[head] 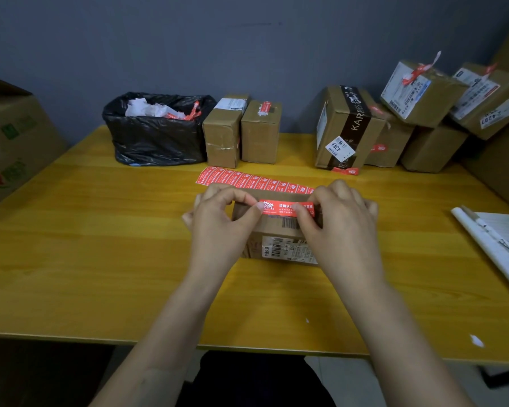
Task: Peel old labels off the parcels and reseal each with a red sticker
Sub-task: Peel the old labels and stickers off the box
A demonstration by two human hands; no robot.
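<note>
Small brown cardboard parcel (pixel 272 230) sits mid yellow wooden worktop (pixel 100 245), mostly hidden behind both hands. Left hand (pixel 218 221) pinches the left end of the red printed sticker (pixel 279 207) thumb to forefinger, right hand (pixel 338 224) pinches the right end, so each grip is clamped on it. Sticker spans the parcel's top; can't tell if it's stuck down. Fingers cover part of its print. Old white barcode label (pixel 279 249) on the near face, right part behind the wrist. Long strip of red stickers (pixel 247 179) just behind the parcel, right end hidden
</note>
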